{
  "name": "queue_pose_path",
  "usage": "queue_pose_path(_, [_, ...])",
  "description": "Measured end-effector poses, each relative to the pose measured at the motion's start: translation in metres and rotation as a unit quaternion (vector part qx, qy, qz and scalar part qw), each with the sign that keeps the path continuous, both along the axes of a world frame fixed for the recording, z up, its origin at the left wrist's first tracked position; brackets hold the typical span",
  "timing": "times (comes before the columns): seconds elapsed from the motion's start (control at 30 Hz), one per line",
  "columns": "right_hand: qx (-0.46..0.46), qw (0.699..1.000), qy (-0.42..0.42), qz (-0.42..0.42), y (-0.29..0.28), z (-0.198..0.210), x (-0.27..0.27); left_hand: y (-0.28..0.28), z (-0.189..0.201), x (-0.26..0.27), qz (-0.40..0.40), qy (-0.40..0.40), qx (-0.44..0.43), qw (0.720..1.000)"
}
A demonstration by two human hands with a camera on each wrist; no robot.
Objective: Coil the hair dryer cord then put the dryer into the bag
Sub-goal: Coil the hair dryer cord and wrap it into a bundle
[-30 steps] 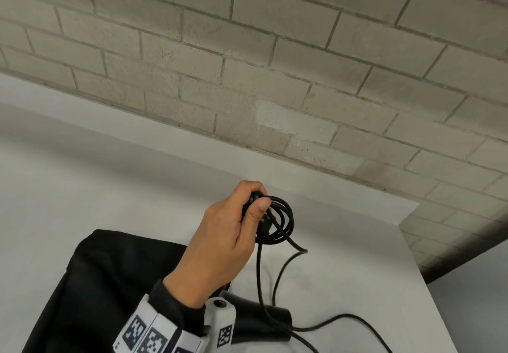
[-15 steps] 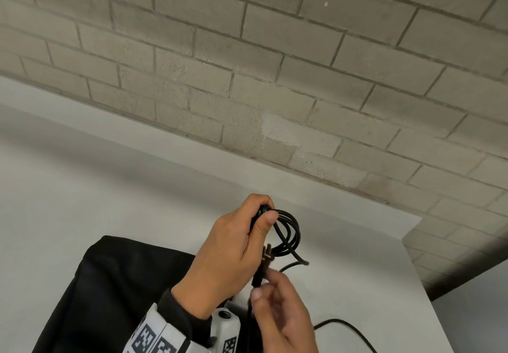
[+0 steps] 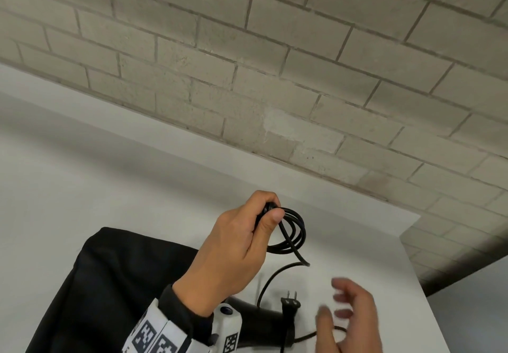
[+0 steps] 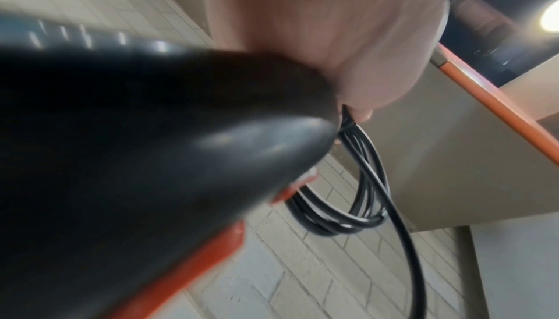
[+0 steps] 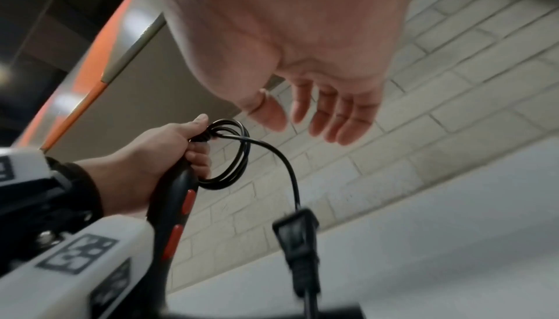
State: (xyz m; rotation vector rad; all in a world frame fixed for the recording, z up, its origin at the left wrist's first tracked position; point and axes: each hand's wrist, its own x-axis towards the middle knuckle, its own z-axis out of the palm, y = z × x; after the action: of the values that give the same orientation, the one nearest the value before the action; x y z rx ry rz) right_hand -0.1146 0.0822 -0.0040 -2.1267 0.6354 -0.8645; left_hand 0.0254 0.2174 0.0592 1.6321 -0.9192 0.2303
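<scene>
My left hand point(image 3: 268, 215) is raised over the table and grips the black hair dryer point(image 5: 178, 204) by its handle, thumb pinning the coiled cord point(image 3: 298, 231) against the handle top. In the left wrist view the handle point(image 4: 136, 157) fills the frame, with the coil point(image 4: 342, 219) hanging beside it. A loose tail of cord runs down to the two-pin plug point(image 3: 290, 301), which is free of both hands. My right hand point(image 3: 339, 308) is blurred, fingers spread and holding nothing, just right of the plug. The black bag point(image 3: 115, 284) lies under my left forearm.
The white table point(image 3: 82, 173) runs back to a grey brick wall point(image 3: 275, 63). Its right edge point(image 3: 412, 256) is close to my right hand, with a drop beyond it. The dryer's barrel point(image 3: 261, 322) points right, low in the head view.
Half a second ago my right hand pinched the plug just under the coil. It has let go and drawn away to the lower right, and the plug now sits lower.
</scene>
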Motion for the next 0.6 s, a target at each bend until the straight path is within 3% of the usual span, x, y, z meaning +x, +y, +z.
queue_pose_path(0.17, [-0.057, 0.988, 0.065, 0.129, 0.01, 0.014, 0.02, 0.001, 0.0, -0.003, 0.004, -0.005, 0.0, 1.0])
queue_pose_path(0.3, [-0.109, 0.985, -0.043, 0.124, 0.012, 0.036, 0.019, 0.004, 0.0, 0.0, 0.029, -0.002, -0.004, 1.0])
queue_pose_path(0.4, [-0.195, 0.959, -0.121, 0.165, 0.014, 0.062, 0.017, 0.006, -0.001, 0.002, 0.036, -0.008, 0.002, 0.999])
queue_pose_path(0.6, [-0.235, 0.939, -0.141, 0.21, 0.013, 0.099, 0.026, 0.005, 0.002, -0.008, -0.02, -0.029, 0.023, 0.999])
